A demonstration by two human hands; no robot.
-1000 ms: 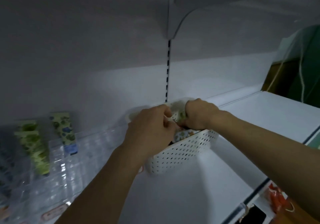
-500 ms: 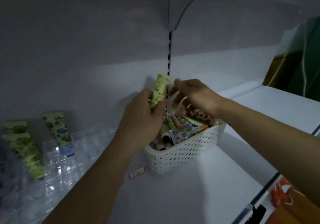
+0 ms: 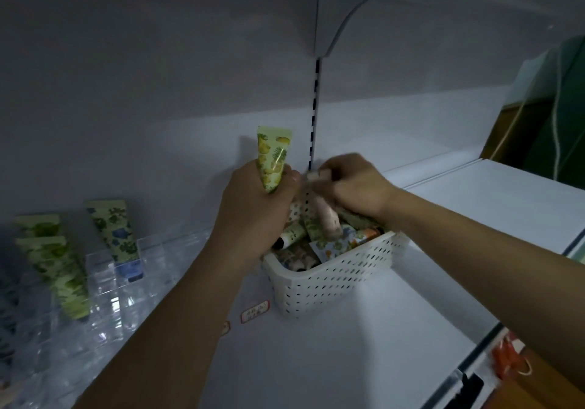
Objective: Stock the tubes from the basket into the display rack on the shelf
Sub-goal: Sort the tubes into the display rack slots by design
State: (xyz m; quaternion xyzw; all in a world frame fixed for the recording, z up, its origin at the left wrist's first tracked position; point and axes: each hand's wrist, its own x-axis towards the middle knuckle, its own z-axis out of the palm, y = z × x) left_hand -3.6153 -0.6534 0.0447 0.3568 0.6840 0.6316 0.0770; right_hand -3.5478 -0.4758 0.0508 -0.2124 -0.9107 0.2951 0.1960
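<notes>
Fingers of left hand (image 3: 253,215) grasp yellow tube (image 3: 273,158), upright over basket (image 3: 335,277). Right hand (image 3: 351,183) fingers pinch pink tube (image 3: 327,218), tilted above basket's tubes (image 3: 316,240). Rack (image 3: 104,285) sits left on shelf (image 3: 364,345)

text: none legible | shelf label (image 3: 255,311): red-bordered, print too blurred | tubes: patterns only

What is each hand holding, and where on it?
The left hand grips a yellow-green tube by its lower end. The right hand pinches a pinkish tube by its upper end, over the basket.
</notes>
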